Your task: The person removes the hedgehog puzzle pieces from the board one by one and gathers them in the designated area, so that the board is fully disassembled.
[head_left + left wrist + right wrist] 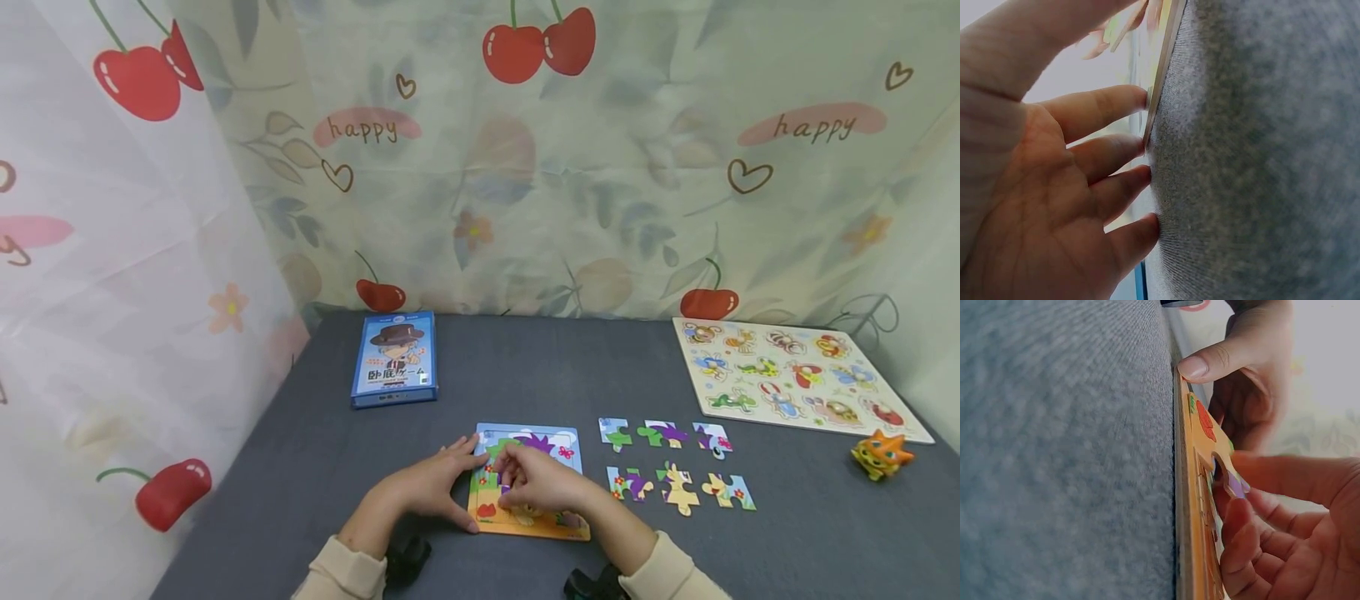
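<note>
A square jigsaw board with a blue, green and orange picture lies on the table in the head view. At its left side rests my left hand, thumb at the near-left corner; the left wrist view shows its spread fingers touching the board's edge and the table. My right hand is over the board's middle. In the right wrist view it pinches a jigsaw piece with an orange ground and a strawberry, by its purple end; the piece is tilted up from the board. Part of the picture is hidden under the right hand.
Several loose jigsaw pieces lie in two rows right of the board. A blue game box is at the back left. An insect peg board lies at the back right, with a small orange-and-yellow figure near its front corner.
</note>
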The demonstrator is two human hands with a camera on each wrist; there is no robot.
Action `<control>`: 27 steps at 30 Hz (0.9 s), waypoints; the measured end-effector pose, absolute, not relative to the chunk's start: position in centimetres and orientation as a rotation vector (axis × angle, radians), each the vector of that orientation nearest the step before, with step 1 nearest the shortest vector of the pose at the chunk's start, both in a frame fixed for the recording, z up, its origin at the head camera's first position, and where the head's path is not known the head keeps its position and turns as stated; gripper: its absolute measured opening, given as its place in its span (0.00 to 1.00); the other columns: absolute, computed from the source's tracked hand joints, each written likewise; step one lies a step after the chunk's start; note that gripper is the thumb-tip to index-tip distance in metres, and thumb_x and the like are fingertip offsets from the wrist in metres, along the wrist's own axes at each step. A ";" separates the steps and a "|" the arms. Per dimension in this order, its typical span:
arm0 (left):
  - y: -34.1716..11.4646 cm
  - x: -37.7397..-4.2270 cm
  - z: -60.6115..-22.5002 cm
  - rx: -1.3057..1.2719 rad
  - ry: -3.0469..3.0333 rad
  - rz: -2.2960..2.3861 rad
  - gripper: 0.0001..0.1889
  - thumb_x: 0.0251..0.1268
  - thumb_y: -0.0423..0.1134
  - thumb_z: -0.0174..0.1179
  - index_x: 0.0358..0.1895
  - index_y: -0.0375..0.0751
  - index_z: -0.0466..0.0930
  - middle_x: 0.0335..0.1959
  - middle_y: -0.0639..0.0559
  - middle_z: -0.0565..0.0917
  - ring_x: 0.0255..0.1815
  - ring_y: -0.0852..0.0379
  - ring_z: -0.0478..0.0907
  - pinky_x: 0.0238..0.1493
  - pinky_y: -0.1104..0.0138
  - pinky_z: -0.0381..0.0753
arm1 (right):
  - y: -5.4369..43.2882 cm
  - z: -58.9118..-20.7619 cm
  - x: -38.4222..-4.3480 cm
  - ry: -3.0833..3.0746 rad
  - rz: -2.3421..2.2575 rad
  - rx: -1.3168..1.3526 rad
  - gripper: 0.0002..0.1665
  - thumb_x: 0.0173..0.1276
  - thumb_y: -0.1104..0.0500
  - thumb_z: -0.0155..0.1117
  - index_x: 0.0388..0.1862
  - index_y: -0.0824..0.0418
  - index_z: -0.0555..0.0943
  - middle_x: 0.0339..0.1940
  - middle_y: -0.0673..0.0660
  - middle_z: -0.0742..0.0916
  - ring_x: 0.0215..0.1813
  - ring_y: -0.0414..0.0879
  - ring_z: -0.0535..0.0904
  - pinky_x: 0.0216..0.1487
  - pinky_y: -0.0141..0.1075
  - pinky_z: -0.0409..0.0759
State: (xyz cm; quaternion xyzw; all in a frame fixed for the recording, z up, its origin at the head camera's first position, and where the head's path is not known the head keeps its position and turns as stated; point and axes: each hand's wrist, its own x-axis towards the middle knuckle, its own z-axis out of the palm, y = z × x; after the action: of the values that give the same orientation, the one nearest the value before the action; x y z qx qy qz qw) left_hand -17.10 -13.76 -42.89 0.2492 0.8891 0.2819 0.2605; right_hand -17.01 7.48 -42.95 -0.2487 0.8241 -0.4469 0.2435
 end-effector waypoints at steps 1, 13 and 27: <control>-13.7 -17.1 -42.8 0.677 2.408 0.765 0.45 0.45 0.52 0.71 0.70 0.47 0.61 0.76 0.48 0.47 0.77 0.45 0.40 0.71 0.44 0.49 | 7.5 -42.9 -17.0 2.239 -1.238 -0.675 0.16 0.58 0.67 0.66 0.44 0.67 0.72 0.28 0.53 0.78 0.26 0.41 0.71 0.23 0.27 0.70; -13.7 -17.0 -42.7 0.687 2.411 0.765 0.45 0.45 0.52 0.71 0.69 0.46 0.61 0.76 0.47 0.48 0.77 0.44 0.41 0.71 0.44 0.48 | 7.5 -43.4 -17.2 2.169 -1.362 -0.668 0.11 0.61 0.69 0.61 0.42 0.69 0.73 0.23 0.59 0.83 0.22 0.38 0.71 0.22 0.28 0.70; -13.6 -16.8 -42.5 0.675 2.411 0.765 0.46 0.45 0.51 0.72 0.70 0.46 0.61 0.76 0.47 0.48 0.77 0.45 0.41 0.72 0.45 0.47 | 8.2 -42.6 -16.9 2.067 -1.455 -0.600 0.12 0.61 0.68 0.61 0.43 0.72 0.72 0.26 0.63 0.85 0.22 0.40 0.71 0.24 0.31 0.70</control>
State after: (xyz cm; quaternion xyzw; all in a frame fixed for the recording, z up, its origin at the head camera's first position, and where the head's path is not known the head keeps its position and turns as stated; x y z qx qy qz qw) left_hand -16.82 -13.61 -42.46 0.2491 0.8895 0.2823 0.2590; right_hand -16.86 8.23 -42.65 -0.2223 0.7665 -0.5394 0.2685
